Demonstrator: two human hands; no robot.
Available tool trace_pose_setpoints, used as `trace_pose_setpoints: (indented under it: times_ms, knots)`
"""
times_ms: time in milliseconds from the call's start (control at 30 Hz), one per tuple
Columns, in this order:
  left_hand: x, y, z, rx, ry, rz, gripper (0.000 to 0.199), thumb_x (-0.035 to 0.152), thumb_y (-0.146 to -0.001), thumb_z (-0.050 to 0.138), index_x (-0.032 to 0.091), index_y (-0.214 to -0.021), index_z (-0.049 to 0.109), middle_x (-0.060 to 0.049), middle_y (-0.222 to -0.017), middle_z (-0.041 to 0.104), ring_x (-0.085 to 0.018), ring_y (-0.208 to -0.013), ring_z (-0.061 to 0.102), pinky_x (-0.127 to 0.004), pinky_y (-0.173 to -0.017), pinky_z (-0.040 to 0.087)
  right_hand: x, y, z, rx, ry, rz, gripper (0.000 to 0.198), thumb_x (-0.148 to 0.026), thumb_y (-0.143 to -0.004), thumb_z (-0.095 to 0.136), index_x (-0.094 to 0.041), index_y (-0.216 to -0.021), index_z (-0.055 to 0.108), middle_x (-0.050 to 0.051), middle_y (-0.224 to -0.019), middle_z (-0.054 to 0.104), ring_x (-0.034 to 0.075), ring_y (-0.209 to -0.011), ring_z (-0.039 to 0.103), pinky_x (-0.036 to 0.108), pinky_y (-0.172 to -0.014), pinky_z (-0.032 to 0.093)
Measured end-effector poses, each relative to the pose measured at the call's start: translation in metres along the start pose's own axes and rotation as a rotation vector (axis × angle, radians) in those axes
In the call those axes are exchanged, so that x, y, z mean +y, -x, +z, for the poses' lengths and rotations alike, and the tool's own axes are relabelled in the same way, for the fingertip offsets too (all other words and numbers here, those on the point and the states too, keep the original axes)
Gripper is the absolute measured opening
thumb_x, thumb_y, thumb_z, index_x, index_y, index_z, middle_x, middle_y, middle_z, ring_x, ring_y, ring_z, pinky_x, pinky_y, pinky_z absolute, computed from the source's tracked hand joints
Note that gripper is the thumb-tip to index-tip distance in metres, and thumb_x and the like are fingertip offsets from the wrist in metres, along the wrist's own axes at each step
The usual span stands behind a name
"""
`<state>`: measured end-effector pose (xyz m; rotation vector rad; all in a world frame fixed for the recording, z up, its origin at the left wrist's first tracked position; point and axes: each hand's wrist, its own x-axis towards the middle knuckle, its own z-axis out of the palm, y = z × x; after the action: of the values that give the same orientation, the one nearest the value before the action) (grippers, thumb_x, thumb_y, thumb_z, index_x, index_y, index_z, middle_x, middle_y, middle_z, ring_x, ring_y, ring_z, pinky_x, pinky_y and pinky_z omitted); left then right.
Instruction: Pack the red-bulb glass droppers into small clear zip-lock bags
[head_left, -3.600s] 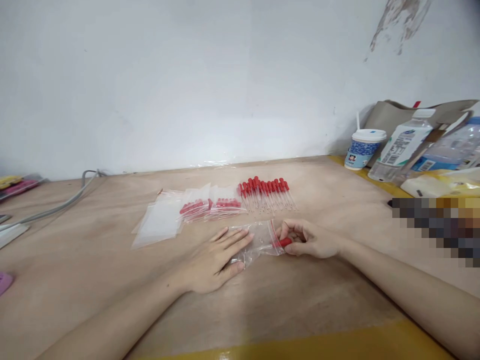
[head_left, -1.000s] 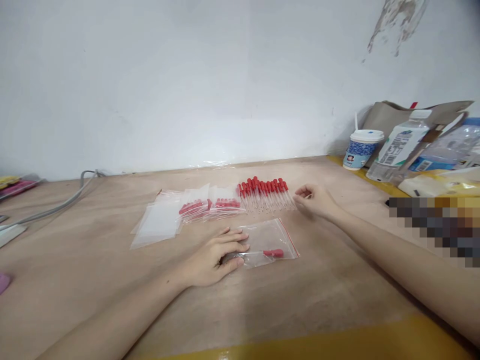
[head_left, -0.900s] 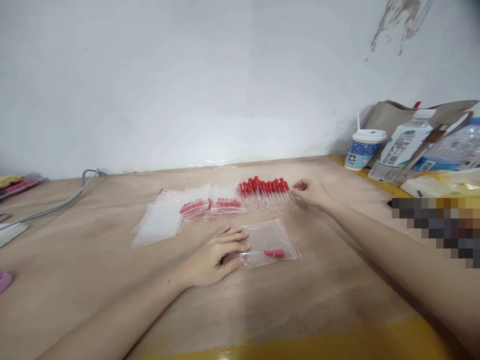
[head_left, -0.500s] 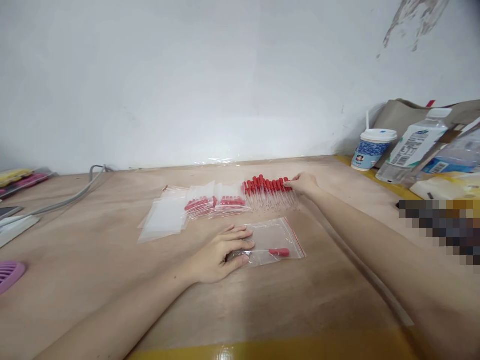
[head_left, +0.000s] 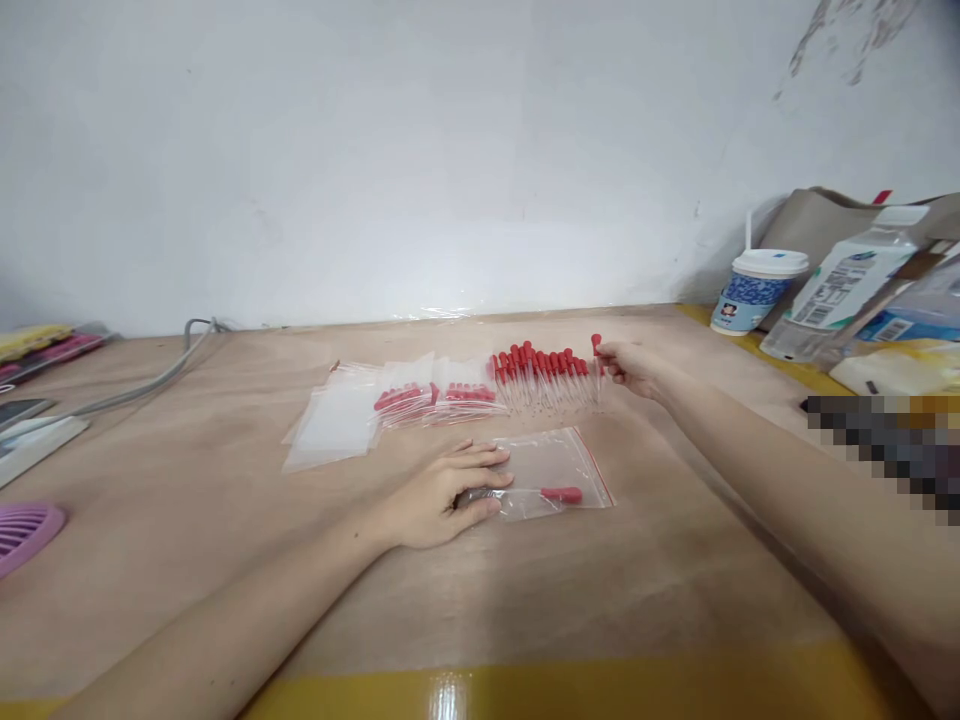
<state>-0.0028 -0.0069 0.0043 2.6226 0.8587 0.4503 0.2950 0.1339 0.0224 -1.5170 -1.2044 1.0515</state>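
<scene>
My left hand (head_left: pixel 457 492) lies flat, fingers spread, over the left part of a clear zip bag (head_left: pixel 559 455). Inside that bag is one dropper with a red rubber bulb (head_left: pixel 562 494). At the right end of a row of loose red-bulb droppers (head_left: pixel 536 362), my right hand (head_left: pixel 630 368) pinches a single dropper (head_left: pixel 596 342), bulb up and its clear tube pointing down. Left of the row lie filled bags of red-bulb droppers (head_left: pixel 469 392), overlapping one another. Farther left is a stack of flat clear bags (head_left: pixel 334 415).
On the right stand a paper cup with a straw (head_left: pixel 759 290), a plastic bottle (head_left: pixel 844 285) and a beige bag (head_left: pixel 802 225). A grey cable (head_left: pixel 142 388) and a purple slotted object (head_left: pixel 28 535) are at the left. Yellow tape (head_left: pixel 555 690) runs along the table's front edge.
My right hand has drawn one dropper slightly up and away from the right end of the row. My left hand stays on the bag. The view has shifted slightly.
</scene>
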Motion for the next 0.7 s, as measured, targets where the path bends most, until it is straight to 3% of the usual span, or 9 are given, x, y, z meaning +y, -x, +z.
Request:
trace_pose_setpoints:
  times_ms: [100,200,400,533,700]
  knots:
    - [-0.004,0.000,-0.001,-0.010,0.008,0.028,0.034,0.032,-0.089,0.047,0.024,-0.121,0.053,-0.006,-0.133,0.045,-0.019,-0.125,0.038,-0.041,-0.106,0.027,0.001,0.026,-0.005,-0.026,-0.116,-0.023,0.017,-0.017,-0.081,0.044,-0.017,-0.065,0.044,0.000,-0.057,0.053,0.004,-0.041,0.034,0.016,-0.039,0.028]
    - [-0.005,0.000,-0.002,-0.006,0.007,0.039,0.033,0.032,-0.089,0.047,0.024,-0.121,0.053,-0.006,-0.133,0.046,-0.019,-0.126,0.038,-0.041,-0.105,0.027,0.008,0.058,-0.007,-0.017,-0.302,-0.107,0.009,-0.020,-0.077,0.054,-0.019,-0.078,0.045,-0.001,-0.062,0.057,0.004,-0.042,0.036,0.015,-0.040,0.030]
    - [-0.002,0.000,-0.002,-0.008,-0.017,0.022,0.036,0.034,-0.089,0.047,0.024,-0.124,0.050,-0.005,-0.134,0.045,-0.020,-0.126,0.037,-0.041,-0.105,0.029,0.029,0.098,-0.005,0.044,-0.395,-0.148,0.053,-0.027,-0.062,0.068,-0.025,-0.105,0.037,-0.006,-0.062,0.054,0.007,-0.045,0.045,0.018,-0.043,0.036]
    - [-0.002,0.000,-0.003,-0.005,-0.041,0.003,0.041,0.035,-0.089,0.048,0.024,-0.128,0.045,-0.004,-0.134,0.045,-0.021,-0.126,0.037,-0.042,-0.105,0.028,0.042,0.103,-0.001,0.066,-0.364,-0.160,0.050,-0.035,-0.064,0.065,-0.026,-0.104,0.037,-0.007,-0.064,0.051,0.009,-0.051,0.052,0.021,-0.049,0.043]
    - [-0.001,0.000,-0.003,0.007,-0.050,-0.001,0.045,0.035,-0.088,0.048,0.024,-0.131,0.040,-0.004,-0.134,0.045,-0.022,-0.126,0.037,-0.042,-0.105,0.029,0.051,0.109,0.004,-0.029,-0.311,-0.158,0.048,-0.041,-0.064,0.066,-0.026,-0.100,0.037,-0.005,-0.070,0.057,0.013,-0.059,0.060,0.027,-0.059,0.050]
